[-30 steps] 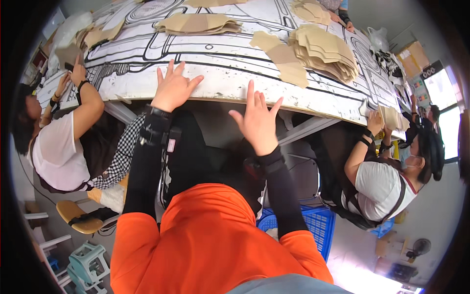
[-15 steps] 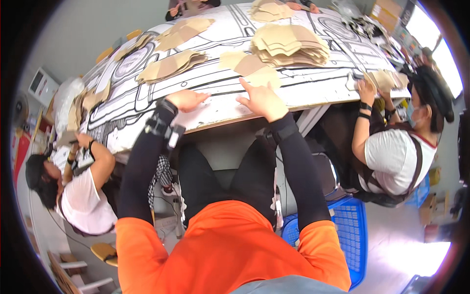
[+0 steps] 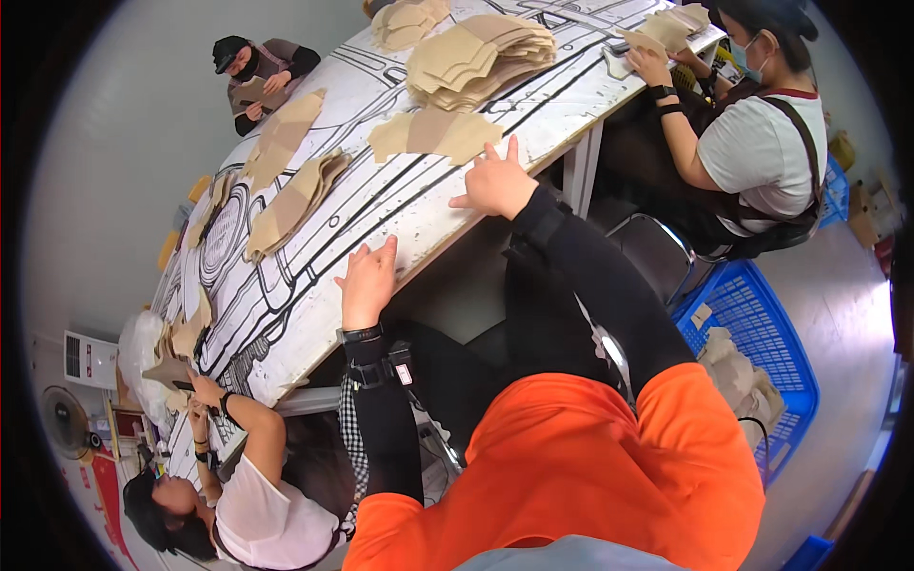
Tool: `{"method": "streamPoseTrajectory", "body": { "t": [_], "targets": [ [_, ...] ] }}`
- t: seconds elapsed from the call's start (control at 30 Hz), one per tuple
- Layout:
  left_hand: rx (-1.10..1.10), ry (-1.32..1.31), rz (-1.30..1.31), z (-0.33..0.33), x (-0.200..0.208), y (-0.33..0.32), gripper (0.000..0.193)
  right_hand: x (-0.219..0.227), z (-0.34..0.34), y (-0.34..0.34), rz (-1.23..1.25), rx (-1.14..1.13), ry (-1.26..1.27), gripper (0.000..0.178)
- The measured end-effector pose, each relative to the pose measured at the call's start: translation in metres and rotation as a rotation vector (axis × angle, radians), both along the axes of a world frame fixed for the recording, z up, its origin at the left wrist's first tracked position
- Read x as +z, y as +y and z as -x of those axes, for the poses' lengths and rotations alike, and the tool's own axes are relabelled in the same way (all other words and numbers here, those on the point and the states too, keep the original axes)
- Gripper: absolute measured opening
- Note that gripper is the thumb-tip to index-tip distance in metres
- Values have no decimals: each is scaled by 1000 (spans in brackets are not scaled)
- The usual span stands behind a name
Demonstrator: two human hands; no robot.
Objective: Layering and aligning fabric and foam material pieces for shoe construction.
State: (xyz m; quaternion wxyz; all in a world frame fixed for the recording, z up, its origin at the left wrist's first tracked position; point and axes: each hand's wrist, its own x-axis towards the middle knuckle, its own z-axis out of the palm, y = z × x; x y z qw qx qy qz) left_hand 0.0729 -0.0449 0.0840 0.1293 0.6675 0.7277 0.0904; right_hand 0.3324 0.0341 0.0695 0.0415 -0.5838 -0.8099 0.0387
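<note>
My right hand [image 3: 495, 186] is open near the table's front edge, fingers spread, with nothing in it. Its fingertips are at the right end of a flat tan piece [image 3: 388, 139] with a browner middle band; I cannot tell whether they touch it. To the left, my left hand [image 3: 368, 281] is open and empty over the table edge, fingers pointing away from me. Behind the flat piece rises a thick stack of similar tan pieces [image 3: 476, 57]. A smaller tan pile [image 3: 297, 205] lies beyond my left hand.
The white table [image 3: 381, 205] bears black line drawings. More tan piles [image 3: 286, 138] lie farther back. Co-workers sit right [image 3: 762, 143], left [image 3: 271, 500] and across the table [image 3: 276, 71], handling pieces. A blue basket [image 3: 795, 352] with pale pieces stands right behind a chair [image 3: 652, 243].
The whole view has turned, so the table now slants and the co-worker across it shows more fully. My left hand's fingers now point away from me instead of rightward. Both hands remain empty.
</note>
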Motion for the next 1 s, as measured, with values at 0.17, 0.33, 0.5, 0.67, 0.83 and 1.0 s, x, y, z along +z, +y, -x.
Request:
{"method": "streamPoseTrajectory", "body": {
  "t": [0.17, 0.33, 0.5, 0.67, 0.83, 1.0],
  "targets": [
    [33, 7, 11, 47, 12, -30, 63, -1, 15, 9, -22, 40, -49, 53],
    [1, 190, -145, 81, -57, -75, 62, -48, 42, -32, -406, -19, 106, 53],
    [-88, 103, -315, 87, -55, -87, 63, -82, 43, -63, -560, -141, 105, 66],
    [-1, 119, -65, 120, -8, -89, 69, -5, 72, -49, -212, -5, -16, 59],
    [104, 76, -102, 143, 23, -89, 75, 4, 105, -42, -313, 253, -60, 59],
    [152, 214, -153, 135, 9, -99, 78, -8, 130, -69, -397, 325, 48, 69]
  ]
}}
